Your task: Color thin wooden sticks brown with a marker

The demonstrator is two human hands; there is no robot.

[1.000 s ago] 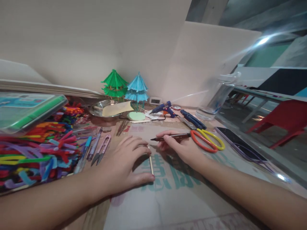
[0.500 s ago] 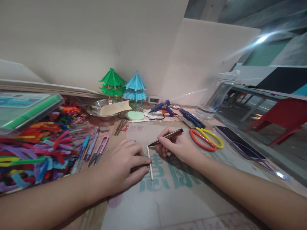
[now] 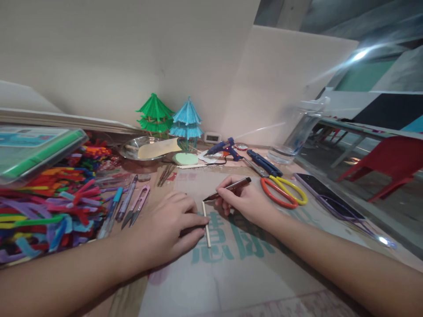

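Observation:
A thin pale wooden stick lies on a printed sheet, pointing away from me. My left hand holds it near the middle, index finger on the stick and thumb beside it. In my right hand is a dark brown marker, gripped like a pen. The marker's tip meets, or nearly meets, the far end of the stick. Beneath both hands, the grey-white sheet carries large green characters.
Pipe cleaners and a plastic case crowd the left. Behind stand green and blue paper towers, a metal bowl and a glue gun. Scissors, a phone and a clear jug are at right.

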